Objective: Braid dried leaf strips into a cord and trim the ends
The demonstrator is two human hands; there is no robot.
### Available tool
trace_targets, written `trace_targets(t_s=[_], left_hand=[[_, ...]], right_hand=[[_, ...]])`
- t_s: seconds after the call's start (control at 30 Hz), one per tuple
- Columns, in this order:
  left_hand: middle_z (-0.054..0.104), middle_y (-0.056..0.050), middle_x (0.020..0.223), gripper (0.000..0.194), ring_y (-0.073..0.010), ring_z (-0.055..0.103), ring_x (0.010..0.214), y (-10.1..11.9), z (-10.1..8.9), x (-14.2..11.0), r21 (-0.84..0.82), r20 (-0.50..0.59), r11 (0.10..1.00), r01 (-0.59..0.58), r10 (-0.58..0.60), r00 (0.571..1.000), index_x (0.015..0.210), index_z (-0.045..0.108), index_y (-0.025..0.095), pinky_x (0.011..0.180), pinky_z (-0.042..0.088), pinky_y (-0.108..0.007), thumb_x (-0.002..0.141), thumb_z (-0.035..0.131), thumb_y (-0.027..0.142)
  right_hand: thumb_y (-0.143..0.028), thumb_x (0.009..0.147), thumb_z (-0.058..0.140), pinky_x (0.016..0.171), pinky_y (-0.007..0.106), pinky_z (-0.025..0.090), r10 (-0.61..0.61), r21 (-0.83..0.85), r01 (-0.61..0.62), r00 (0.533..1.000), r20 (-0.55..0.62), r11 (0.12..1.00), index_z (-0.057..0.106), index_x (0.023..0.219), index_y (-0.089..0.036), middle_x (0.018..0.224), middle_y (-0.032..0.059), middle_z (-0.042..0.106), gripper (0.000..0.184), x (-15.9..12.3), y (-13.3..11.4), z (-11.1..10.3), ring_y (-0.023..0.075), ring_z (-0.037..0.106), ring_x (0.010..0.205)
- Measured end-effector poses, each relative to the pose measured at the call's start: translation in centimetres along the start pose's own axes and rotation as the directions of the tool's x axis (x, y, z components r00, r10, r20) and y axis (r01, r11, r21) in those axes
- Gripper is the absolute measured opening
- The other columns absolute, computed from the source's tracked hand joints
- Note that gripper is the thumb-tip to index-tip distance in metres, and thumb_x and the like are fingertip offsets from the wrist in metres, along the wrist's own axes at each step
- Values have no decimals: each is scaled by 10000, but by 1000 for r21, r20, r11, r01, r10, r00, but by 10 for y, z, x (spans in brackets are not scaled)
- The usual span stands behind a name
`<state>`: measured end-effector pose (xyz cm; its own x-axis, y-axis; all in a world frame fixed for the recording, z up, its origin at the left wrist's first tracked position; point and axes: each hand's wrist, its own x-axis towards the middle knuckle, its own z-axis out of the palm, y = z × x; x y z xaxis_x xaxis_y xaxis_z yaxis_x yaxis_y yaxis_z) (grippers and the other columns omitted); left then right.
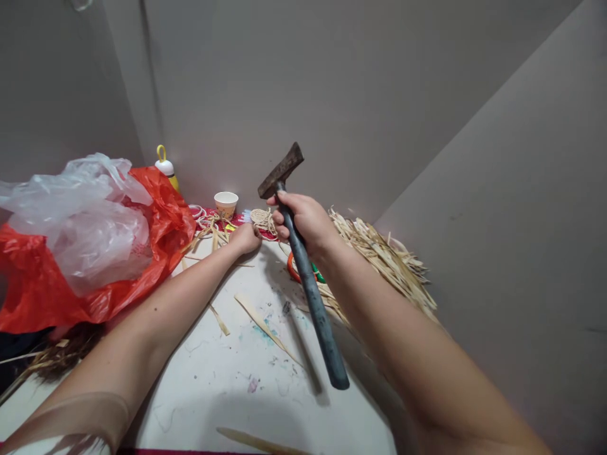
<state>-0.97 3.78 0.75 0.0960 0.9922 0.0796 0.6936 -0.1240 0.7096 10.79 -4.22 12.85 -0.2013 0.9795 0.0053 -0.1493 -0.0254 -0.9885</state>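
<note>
My right hand (306,218) is closed round the upper part of a hammer (308,278) with a rusty head and a long dark grey handle, held raised above the table with the head pointing up and back. My left hand (246,239) reaches far forward and rests on the white table (227,373); its fingers curl at a small round woven straw piece (262,218) lying at the back. Whether they grip the piece I cannot tell.
A red plastic bag (156,253) with clear plastic on top fills the left. A paper cup (226,203), a yellow bottle (165,167) and white rings stand at the back. A heap of straw strips (384,259) lies right, over an orange ring. Loose strips litter the table. Grey walls close in.
</note>
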Motion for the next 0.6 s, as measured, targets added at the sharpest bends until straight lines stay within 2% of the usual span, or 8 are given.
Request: trace_targets(t_s=[0.13, 0.27, 0.33, 0.47, 0.6], left_hand=[[597, -31, 575, 54, -167, 538, 600, -3, 2, 4, 39, -20, 999, 1, 0, 1000, 580, 627, 184, 681, 421, -304, 628, 651, 186], [601, -17, 598, 49, -151, 531, 603, -10, 4, 8, -20, -59, 1000, 3, -4, 998, 616, 602, 181, 649, 417, -272, 620, 640, 150], [619, -18, 657, 75, -146, 534, 622, -14, 4, 12, -71, -97, 997, 10, -17, 995, 685, 593, 175, 643, 416, -259, 632, 615, 128], [622, -19, 677, 107, -149, 556, 670, -19, 1, 18, -212, -177, 975, 60, -99, 979, 736, 555, 171, 671, 423, -250, 666, 566, 92], [588, 2, 594, 149, -148, 558, 633, -20, -1, 19, -392, -152, 913, 118, -191, 970, 724, 525, 185, 665, 421, -244, 662, 550, 52]], right_hand=[[-277, 893, 508, 273, 181, 290, 52, -157, -62, 996, -70, 986, 529, 765, -164, 432, -50, 459, 173, 11, 32, -20, 79, 380, 270], [-250, 913, 444, 257, 187, 288, 146, -266, -164, 985, -87, 950, 519, 694, -169, 421, -55, 442, 245, 23, 55, -33, 78, 354, 264], [-263, 919, 432, 258, 186, 285, 155, -294, -172, 985, -79, 940, 515, 687, -174, 424, -59, 438, 261, 28, 63, -36, 76, 350, 267], [-294, 909, 461, 263, 189, 274, 89, -393, -108, 994, -66, 913, 497, 648, -187, 420, -54, 444, 285, 36, 76, -38, 82, 365, 269], [-281, 892, 492, 253, 207, 275, 125, -532, -171, 985, -121, 829, 498, 619, -189, 391, -47, 433, 288, 41, 82, -41, 100, 371, 260]])
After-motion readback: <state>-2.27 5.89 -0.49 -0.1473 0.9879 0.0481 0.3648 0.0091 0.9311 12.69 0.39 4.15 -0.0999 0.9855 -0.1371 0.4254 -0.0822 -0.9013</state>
